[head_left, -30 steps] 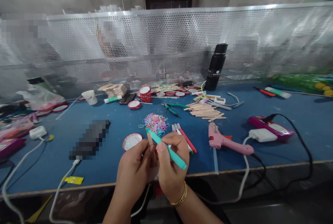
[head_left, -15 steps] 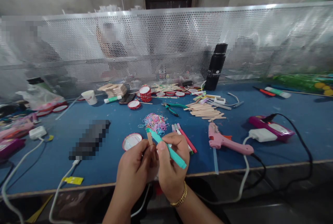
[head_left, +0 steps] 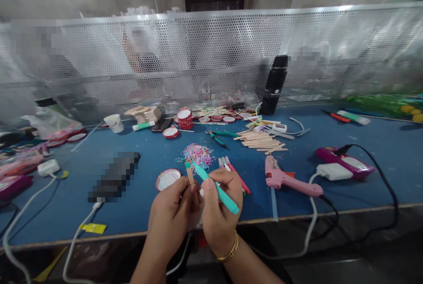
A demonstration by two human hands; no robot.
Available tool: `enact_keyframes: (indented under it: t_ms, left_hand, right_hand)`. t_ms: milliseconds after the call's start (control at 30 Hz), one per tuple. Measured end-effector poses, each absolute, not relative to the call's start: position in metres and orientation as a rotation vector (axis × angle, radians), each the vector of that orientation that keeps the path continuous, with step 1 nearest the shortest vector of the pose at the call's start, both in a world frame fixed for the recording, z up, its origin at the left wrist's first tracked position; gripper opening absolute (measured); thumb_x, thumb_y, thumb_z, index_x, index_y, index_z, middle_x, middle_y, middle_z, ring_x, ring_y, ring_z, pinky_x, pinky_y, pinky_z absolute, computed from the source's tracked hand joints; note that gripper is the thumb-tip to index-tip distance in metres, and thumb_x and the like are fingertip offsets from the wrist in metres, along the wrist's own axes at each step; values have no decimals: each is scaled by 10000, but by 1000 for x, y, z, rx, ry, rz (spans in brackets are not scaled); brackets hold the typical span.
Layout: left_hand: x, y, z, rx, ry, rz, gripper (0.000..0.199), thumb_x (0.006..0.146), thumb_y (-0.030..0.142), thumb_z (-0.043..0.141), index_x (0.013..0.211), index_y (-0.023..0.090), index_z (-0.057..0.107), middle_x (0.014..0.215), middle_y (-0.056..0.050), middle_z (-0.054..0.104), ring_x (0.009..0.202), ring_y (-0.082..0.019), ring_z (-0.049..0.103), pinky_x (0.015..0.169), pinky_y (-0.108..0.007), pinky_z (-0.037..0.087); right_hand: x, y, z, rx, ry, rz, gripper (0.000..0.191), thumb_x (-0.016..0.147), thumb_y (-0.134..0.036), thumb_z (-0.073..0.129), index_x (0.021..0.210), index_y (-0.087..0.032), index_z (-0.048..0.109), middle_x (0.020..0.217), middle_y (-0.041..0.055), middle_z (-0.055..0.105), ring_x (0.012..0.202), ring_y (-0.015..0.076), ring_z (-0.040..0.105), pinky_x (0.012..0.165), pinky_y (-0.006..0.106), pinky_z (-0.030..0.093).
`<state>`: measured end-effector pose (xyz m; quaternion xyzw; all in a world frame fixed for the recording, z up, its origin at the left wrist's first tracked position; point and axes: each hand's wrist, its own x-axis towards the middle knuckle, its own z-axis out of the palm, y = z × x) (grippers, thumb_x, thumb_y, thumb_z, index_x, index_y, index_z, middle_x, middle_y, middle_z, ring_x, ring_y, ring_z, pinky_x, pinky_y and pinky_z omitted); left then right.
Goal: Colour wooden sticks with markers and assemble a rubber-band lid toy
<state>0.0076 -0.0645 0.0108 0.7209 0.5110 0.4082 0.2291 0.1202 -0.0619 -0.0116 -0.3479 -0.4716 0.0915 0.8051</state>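
Observation:
Pinched upright in my left hand (head_left: 175, 207) is a wooden craft stick (head_left: 189, 174), its rounded top end coloured green. My right hand (head_left: 220, 209) grips a turquoise marker (head_left: 218, 189) slantwise, its tip pointing up and left, just right of the stick's coloured end with a small gap between. Just beyond the hands lies a tangled heap of pastel rubber bands (head_left: 198, 155). Left of it is a red-rimmed round lid (head_left: 168, 180). More markers (head_left: 238, 174) lie behind my right hand, which partly hides them.
A pink glue gun (head_left: 291, 180) and a purple power strip (head_left: 345, 163) lie on the right. Loose craft sticks (head_left: 261, 139), pliers (head_left: 218, 138) and a black bottle (head_left: 275, 85) are farther back. On the left are a phone (head_left: 115, 176) and a paper cup (head_left: 114, 123). Cables hang over the front edge.
The turquoise marker in my right hand has shifted slightly right, away from the craft stick's tip, so the green end now shows. My left hand has barely moved.

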Motion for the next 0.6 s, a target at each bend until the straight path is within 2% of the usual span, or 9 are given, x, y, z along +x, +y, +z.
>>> enact_keyframes:
  t_ms: [433,600]
  left_hand:
    - [9,-64,10,1983,1403,1164,370,1028,436,519,726,228,563,651,48,555,603,-140,489,579,-261,350]
    - [9,-63,9,1977,1407,1151,343,1032,430,514,771,226,602,699,38,594,638,-145,516,601,-261,368]
  right_hand:
    - [121,-62,-13,-698,-1027,240,76,1012,-176,556,981,-237,587,884,-9,591,801,144,591,728,296,515]
    - [121,-62,-13,-697,-1054,247,75,1000,-168,569,980,-240,581,882,-13,585,802,145,597,740,305,520]
